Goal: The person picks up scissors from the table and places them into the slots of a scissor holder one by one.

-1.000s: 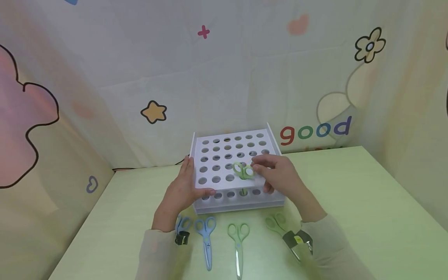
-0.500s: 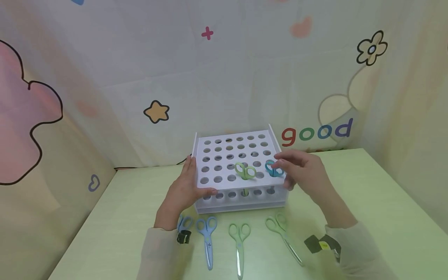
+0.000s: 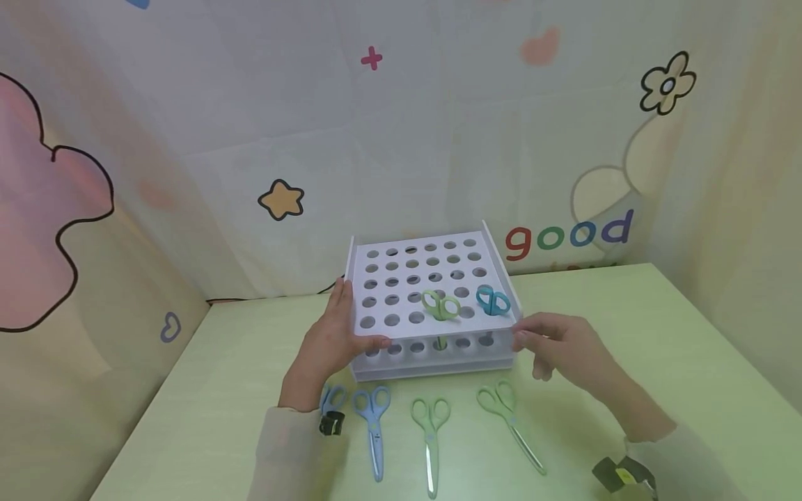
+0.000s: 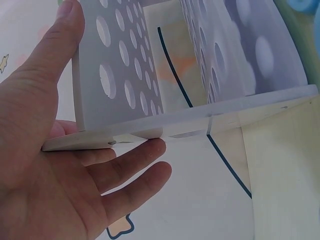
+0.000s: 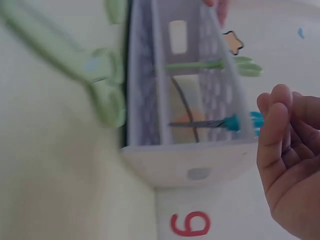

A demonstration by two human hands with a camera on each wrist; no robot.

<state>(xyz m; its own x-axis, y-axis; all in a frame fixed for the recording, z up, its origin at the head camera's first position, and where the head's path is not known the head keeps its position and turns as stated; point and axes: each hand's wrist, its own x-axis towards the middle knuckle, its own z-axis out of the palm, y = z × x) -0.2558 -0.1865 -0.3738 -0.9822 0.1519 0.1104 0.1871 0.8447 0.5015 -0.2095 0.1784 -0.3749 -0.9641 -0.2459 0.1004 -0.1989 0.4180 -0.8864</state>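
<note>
A white rack [image 3: 426, 328] with rows of round holes stands on the table. Green scissors [image 3: 441, 306] and teal scissors [image 3: 492, 300] sit in its front row, handles up; the right wrist view shows their blades pointing down inside. My left hand [image 3: 327, 341] grips the rack's left side, thumb over the front edge and fingers along the side panel [image 4: 175, 122]. Beside the front right corner is my right hand [image 3: 567, 348], loosely curled and holding nothing. Whether its fingertips touch the corner I cannot tell.
In front of the rack lie blue scissors [image 3: 374, 431], green scissors [image 3: 431, 445] and another green pair [image 3: 510, 421]. More blue scissors [image 3: 333, 398] are partly hidden by the left wrist. A patterned curtain [image 3: 438, 139] hangs behind the table [image 3: 626, 313].
My right hand has moved from the green scissors in the rack rightward and down to the rack's front corner, uncovering the teal scissors. My left hand keeps its grip.
</note>
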